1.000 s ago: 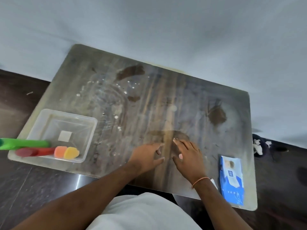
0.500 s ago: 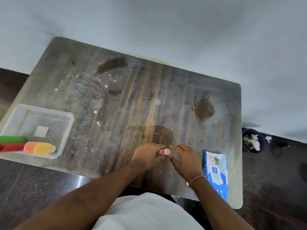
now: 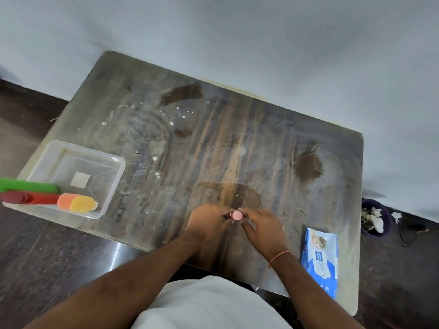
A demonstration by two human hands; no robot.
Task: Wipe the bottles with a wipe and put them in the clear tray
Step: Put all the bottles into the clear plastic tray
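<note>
Pink and round, the small plastic cap of a bottle (image 3: 236, 215) shows between your two hands at the near middle of the table. Your left hand (image 3: 209, 222) has its fingers curled round the bottle's body, hiding most of it, so its colour below the cap cannot be told. Your right hand (image 3: 262, 227) meets it from the right with fingers bent toward the cap; whether they pinch the bottle or a wipe pressed against it cannot be told, as no wipe shows clearly. Holding it with both hands this way suits rubbing the bottle while it is steadied low over the table.

Further out, a blue and white soft pack of wipes (image 3: 319, 256) lies flat at the near right, close to your right wrist, handy for pulling a fresh sheet. Well apart at the near left stands the clear square plastic tray (image 3: 114, 176), by the table's edge. Lying across its near side are a green bottle (image 3: 28, 186), a red bottle (image 3: 31, 198) and an orange and yellow bottle (image 3: 78, 203), likely wiped already.

All of this sits on the stained, wood-grained table top (image 3: 237, 138). On the floor beyond its right edge is a dark bin holding crumpled white scraps (image 3: 374, 218).
</note>
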